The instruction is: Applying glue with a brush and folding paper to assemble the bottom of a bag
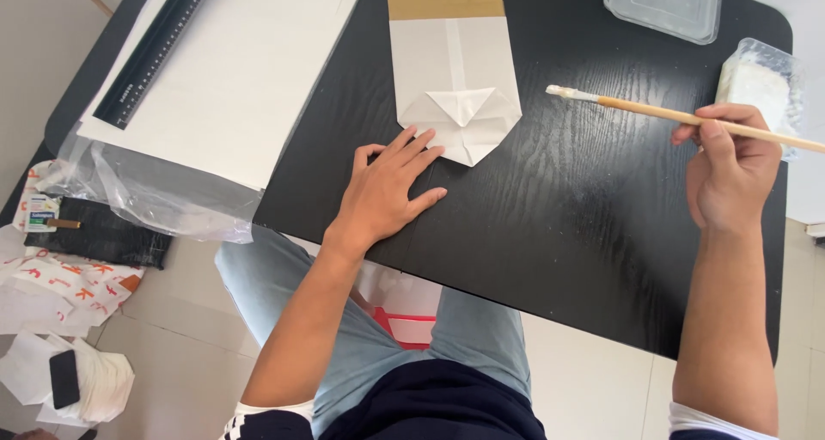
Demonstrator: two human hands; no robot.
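A folded white paper bag point(453, 79) with a brown top strip lies flat on the black table point(559, 225); its near end is folded into a pointed diamond. My left hand point(385, 192) rests flat on the table, fingers spread, fingertips touching the bag's near left edge. My right hand point(730, 169) holds a wooden-handled brush point(679, 113) level above the table. The brush's white glue-coated tip points left, a little to the right of the bag.
A stack of white paper sheets point(232, 70) with a black ruler point(155, 49) on plastic wrap fills the table's left. A clear lidded box point(663, 6) and a tub of white paste point(760, 83) stand at the far right. Papers and a phone point(64, 378) lie on the floor.
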